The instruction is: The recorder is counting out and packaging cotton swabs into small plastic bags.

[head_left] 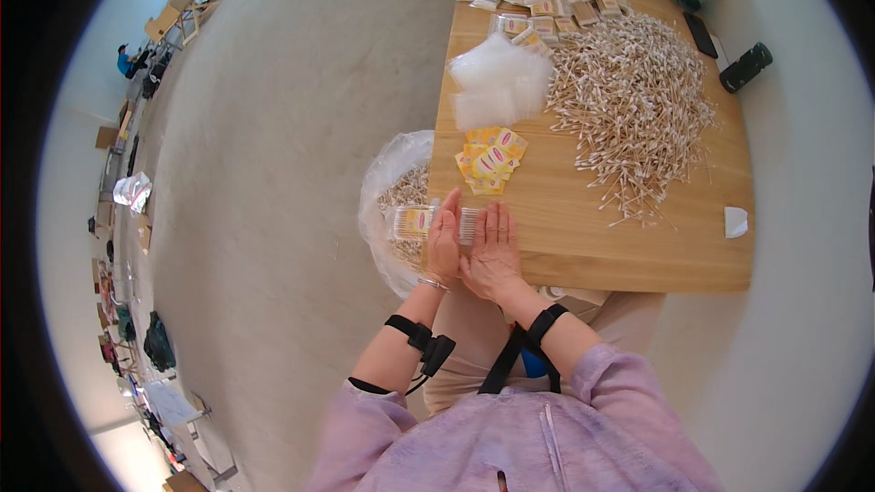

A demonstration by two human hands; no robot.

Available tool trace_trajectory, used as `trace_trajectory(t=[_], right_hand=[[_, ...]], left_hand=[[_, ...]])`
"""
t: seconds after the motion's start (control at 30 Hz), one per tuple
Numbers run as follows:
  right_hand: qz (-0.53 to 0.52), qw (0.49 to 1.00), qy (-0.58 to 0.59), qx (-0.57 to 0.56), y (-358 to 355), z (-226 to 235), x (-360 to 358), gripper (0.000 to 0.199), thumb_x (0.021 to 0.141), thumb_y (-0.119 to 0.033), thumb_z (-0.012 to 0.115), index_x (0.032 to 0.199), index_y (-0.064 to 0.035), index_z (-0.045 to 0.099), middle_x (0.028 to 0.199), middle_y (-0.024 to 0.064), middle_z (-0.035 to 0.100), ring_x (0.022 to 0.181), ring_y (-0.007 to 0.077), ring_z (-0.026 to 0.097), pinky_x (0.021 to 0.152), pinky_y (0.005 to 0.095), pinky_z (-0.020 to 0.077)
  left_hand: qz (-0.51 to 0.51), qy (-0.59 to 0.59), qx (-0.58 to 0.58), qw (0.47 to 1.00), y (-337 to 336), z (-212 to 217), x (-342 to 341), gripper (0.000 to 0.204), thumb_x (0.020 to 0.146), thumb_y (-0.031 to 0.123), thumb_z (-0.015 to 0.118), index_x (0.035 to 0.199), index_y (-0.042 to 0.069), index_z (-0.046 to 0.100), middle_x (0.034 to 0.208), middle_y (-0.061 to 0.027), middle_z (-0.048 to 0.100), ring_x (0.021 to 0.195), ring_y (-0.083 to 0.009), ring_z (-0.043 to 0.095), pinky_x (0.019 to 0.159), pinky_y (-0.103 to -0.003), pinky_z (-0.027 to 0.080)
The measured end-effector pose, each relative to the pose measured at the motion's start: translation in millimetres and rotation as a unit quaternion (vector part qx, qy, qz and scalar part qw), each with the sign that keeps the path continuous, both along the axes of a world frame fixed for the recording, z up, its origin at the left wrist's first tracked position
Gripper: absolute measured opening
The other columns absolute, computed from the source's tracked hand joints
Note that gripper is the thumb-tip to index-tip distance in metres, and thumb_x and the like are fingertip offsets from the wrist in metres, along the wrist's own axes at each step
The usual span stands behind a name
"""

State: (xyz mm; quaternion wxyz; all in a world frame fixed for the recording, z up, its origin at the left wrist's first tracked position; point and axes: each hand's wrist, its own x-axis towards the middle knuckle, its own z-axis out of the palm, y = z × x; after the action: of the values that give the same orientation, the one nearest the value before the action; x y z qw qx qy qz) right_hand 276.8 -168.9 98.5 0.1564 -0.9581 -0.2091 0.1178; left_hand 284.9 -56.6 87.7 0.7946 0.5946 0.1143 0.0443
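Note:
At the table's near left corner both my hands lie close together over a row of cotton swabs (pixel 468 227). My left hand (pixel 444 241) stands on its edge with its fingers stretched out. My right hand (pixel 494 253) lies flat, fingers straight and together, beside the swabs; whether its palm covers some is hidden. Left of my left hand, a clear packet of cotton swabs (pixel 415 222) with a yellow label reaches past the table edge, above a clear plastic bag (pixel 372 205) holding many loose swabs. Yellow printed cards (pixel 490 160) lie just beyond my hands.
A large heap of loose cotton swabs (pixel 633 100) covers the right of the wooden table (pixel 556 200). Clear empty bags (pixel 499 82) and filled packets (pixel 547 0) lie farther back. By the wall are a phone (pixel 700 35) and a black cylinder (pixel 746 67). A white scrap (pixel 736 222) lies near right.

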Motion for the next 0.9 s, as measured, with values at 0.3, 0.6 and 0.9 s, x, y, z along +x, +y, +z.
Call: trace_trajectory(t=[0.3,0.6,0.9], right_hand=[[-0.040,0.998,0.019,0.035,6.3,-1.2,-1.9,0.095,0.078,-0.041,0.053,0.144,0.0091,0.006,0.152,0.0261,-0.001,0.142,0.0385,-0.008,0.114,0.0476,-0.0055],[-0.008,0.998,-0.006,0.061,0.4,0.3,-2.7,0.095,0.077,-0.039,0.055,0.142,0.0104,0.009,0.151,0.0272,0.004,0.142,0.0395,-0.004,0.115,0.0480,-0.0031],[-0.010,0.997,-0.031,0.068,2.9,-1.6,-3.5,0.091,0.080,-0.042,0.053,0.142,0.0113,0.012,0.150,0.0280,0.009,0.141,0.0407,0.000,0.115,0.0488,-0.0009]], left_hand=[[-0.008,-0.008,-0.013,1.000,3.5,-0.2,0.6,0.050,0.102,0.031,0.031,0.139,-0.003,0.034,0.145,-0.0130,0.035,0.137,-0.0199,0.028,0.115,-0.033,0.019],[0.011,0.003,-0.012,1.000,3.6,2.6,0.9,0.048,0.102,0.030,0.031,0.138,-0.002,0.036,0.144,-0.0120,0.036,0.135,-0.0195,0.030,0.114,-0.032,0.020],[-0.019,0.002,0.075,0.997,10.4,-3.4,-0.4,0.047,0.102,0.031,0.033,0.138,0.000,0.039,0.140,-0.0109,0.043,0.128,-0.0193,0.039,0.109,-0.030,0.027]])
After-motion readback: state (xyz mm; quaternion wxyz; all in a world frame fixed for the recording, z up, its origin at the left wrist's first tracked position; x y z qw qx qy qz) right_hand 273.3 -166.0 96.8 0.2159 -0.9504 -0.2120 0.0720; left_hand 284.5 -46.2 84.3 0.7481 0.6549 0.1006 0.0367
